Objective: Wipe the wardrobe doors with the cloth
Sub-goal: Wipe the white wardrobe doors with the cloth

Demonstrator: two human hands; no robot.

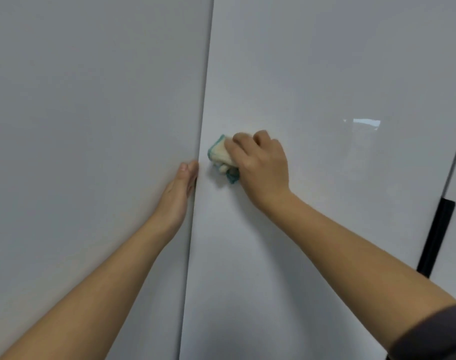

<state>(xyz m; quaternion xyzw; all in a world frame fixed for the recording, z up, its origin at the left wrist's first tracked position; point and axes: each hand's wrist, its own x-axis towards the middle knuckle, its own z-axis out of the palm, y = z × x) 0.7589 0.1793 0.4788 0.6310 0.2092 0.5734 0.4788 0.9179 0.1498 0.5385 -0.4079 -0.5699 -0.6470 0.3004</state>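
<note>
Glossy pale-grey wardrobe doors fill the whole view, a left door [91,126] and a right door [325,74] meeting at a thin seam [206,100] that runs from 12 o'clock down toward 7 o'clock, with a black handle [436,235] at about 4 o'clock on the right door's far edge. The right grip [260,162] is curled around a bunched cream cloth with teal edging [220,152], knuckles raised and the wad pressed flat to the right door just beside the seam; the cloth pokes out at the grip's 9 o'clock, probably so the fabric, not the fingers, reaches the panel's edge. The left grip [178,189] lies at 8 o'clock from the cloth, holding nothing, fingers stretched straight along the seam (whether their tips hook behind the door's edge cannot be told). It looks placed there to steady the door against the rubbing pressure. A dark sleeve [434,333] shows at 5 o'clock.
</note>
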